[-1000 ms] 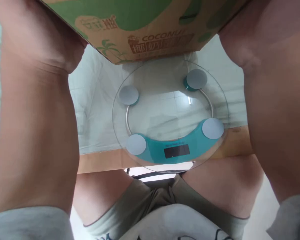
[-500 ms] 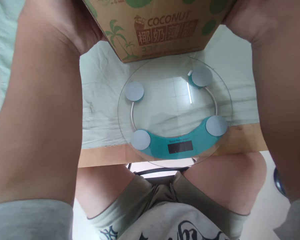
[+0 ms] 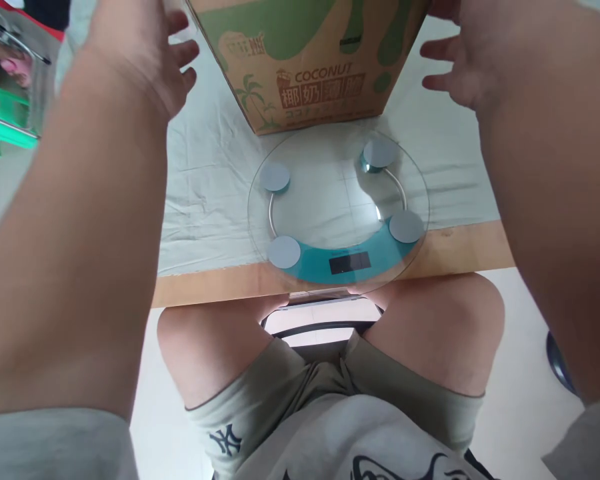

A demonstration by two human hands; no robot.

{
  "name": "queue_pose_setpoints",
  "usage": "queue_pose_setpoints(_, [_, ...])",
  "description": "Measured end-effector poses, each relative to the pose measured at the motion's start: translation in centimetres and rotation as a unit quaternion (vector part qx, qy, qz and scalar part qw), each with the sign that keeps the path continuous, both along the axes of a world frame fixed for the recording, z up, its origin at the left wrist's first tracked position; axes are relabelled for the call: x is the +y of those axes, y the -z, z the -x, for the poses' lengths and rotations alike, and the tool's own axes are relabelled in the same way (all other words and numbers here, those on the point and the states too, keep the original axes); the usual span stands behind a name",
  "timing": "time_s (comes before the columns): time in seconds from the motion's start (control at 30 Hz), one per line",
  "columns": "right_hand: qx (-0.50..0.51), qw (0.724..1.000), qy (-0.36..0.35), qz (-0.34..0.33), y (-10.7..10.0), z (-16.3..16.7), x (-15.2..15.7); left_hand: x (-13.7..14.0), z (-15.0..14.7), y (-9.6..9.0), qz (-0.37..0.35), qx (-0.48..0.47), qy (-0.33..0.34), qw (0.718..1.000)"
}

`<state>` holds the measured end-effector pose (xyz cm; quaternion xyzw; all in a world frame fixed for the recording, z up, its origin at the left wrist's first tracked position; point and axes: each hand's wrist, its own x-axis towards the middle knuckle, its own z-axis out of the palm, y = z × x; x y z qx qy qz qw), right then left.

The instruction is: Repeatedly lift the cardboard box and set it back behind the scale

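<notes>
A brown cardboard box [image 3: 320,73] with green print and the word COCONUT stands on the cloth-covered table, its top cut off by the upper edge of the view. Just left of it is my left hand [image 3: 155,60], fingers spread and apart from the cardboard. My right hand [image 3: 473,57] hovers to the box's right, its fingers stretched toward it; the upper fingers are partly cut off by the frame. Between my forearms lies a round glass bathroom scale [image 3: 325,207] with grey foot pads and a teal display strip, directly in front of the box.
The scale's near rim overhangs the wooden table edge [image 3: 460,247], close above my knees. Pale cloth [image 3: 205,200] covers the tabletop. At the far left are a green plastic stool [image 3: 5,123] and metal tubing. A dark round object [image 3: 560,363] is on the floor at right.
Both hands have let go of the cardboard box and moved apart from its sides. The box now stands behind the scale. The view has shifted slightly, showing more at the left.
</notes>
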<state>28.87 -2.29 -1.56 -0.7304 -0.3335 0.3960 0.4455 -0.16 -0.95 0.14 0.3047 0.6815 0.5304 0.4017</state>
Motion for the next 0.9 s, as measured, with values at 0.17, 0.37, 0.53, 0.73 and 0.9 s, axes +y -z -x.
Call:
queue_pose_setpoints(0.17, [0.068, 0.991, 0.08, -0.084, -1.5, 1.4, -7.4, -6.6, 1.8, 2.6, -0.247, -0.032, -0.034, 0.968])
queue_pose_setpoints(0.37, [0.091, 0.952, 0.133, -0.26, 4.2, 0.8, -12.3, -12.8, 2.3, 8.7, -0.324, -0.086, -0.016, 0.942])
queue_pose_setpoints(0.53, [0.11, 0.954, 0.186, -0.207, 6.1, -0.4, -12.6, -14.8, 2.7, 10.1, -0.246, -0.106, 0.058, 0.962])
queue_pose_setpoints(0.73, [0.129, 0.954, 0.176, -0.206, 6.8, -0.1, -11.1, -14.9, 3.6, 11.1, -0.228, -0.095, 0.086, 0.965])
queue_pose_setpoints(0.9, [0.124, 0.958, 0.154, -0.206, 6.8, 0.2, -11.0, -15.0, 4.2, 12.1, -0.198, -0.086, 0.127, 0.968])
